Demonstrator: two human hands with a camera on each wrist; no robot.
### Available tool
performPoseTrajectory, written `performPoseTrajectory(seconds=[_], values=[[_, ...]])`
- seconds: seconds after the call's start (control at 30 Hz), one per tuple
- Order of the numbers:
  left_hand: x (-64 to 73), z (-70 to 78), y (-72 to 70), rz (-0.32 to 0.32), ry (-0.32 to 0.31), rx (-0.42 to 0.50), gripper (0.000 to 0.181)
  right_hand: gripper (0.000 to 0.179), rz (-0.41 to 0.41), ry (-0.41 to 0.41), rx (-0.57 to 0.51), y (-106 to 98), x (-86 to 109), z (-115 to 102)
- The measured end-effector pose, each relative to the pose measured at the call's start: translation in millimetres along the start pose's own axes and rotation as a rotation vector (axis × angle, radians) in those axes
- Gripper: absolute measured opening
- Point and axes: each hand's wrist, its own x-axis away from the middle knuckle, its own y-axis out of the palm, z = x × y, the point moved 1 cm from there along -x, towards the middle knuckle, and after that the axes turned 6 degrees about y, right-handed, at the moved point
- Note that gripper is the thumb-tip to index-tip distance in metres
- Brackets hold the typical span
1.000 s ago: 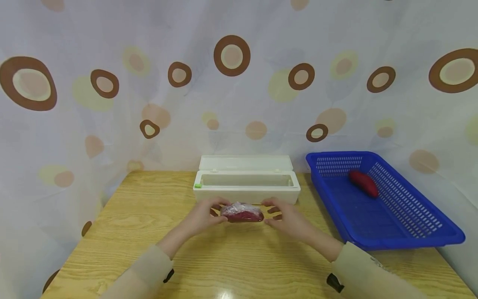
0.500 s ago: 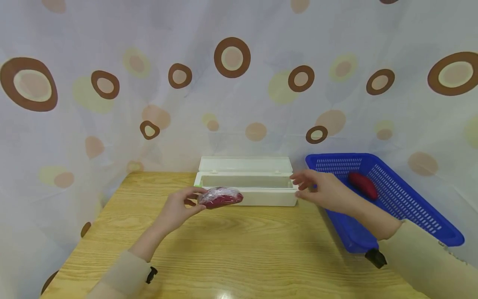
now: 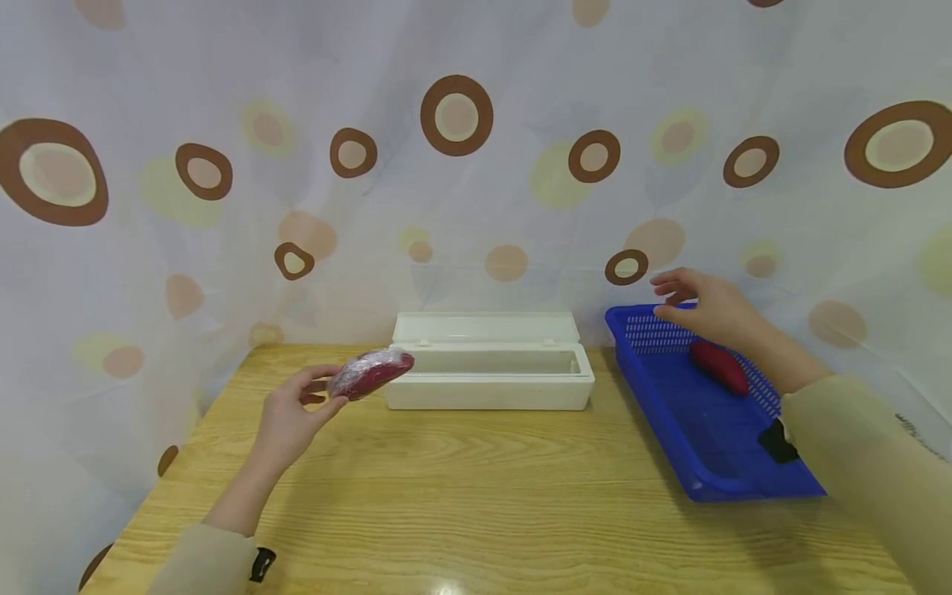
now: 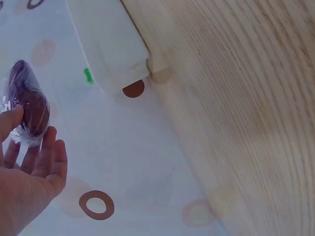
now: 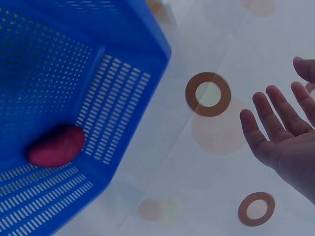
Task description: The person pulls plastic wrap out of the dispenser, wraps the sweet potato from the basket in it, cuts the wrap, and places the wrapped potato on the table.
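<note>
My left hand [image 3: 290, 417] pinches one end of a red sweet potato [image 3: 375, 372] wrapped in clear cling film, thumb below and fingers behind. It is raised above the table, at the left end of the white box. The left wrist view shows the wrapped sweet potato [image 4: 32, 110] upright in the fingertips. My right hand [image 3: 714, 310] is over the back of the blue basket [image 3: 654, 413], fingers loosely bent and holding nothing. Inside that basket lies an unwrapped red sweet potato [image 3: 718, 368]; the right wrist view has it [image 5: 57, 146] against the slotted wall.
A long white cling film dispenser box [image 3: 491, 392] stands at the back of the wooden table [image 3: 461, 487], its lid [image 3: 487, 327] raised. A green tab [image 4: 88, 75] shows on it in the left wrist view. Behind hangs a patterned curtain [image 3: 506, 207].
My hands have parted. The left carried the wrapped sweet potato left and up from in front of the box; the right let go of it and moved right, over the basket.
</note>
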Motion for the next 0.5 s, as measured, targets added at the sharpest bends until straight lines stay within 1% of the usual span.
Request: performPoseTrajectory(seconds=[0.17, 0.3, 0.43, 0.5], values=[[3.4, -12.5, -4.7, 0.029, -0.051, -0.014, 0.036, 0.045, 0.042, 0.029, 0.002, 2, -9.0, 25], [7.1, -22.2, -7.2, 0.048, -0.124, -0.033, 0.037, 0.048, 0.061, 0.073, 0.009, 5, -14.6, 47], [11.0, -30.6, -10.1, 0.047, -0.205, -0.062, 0.036, 0.049, 0.070, 0.123, -0.011, 8, -17.0, 70], [12.8, -35.0, -11.1, 0.041, -0.229, -0.072, 0.036, 0.050, 0.072, 0.148, -0.029, 10, -16.1, 81]])
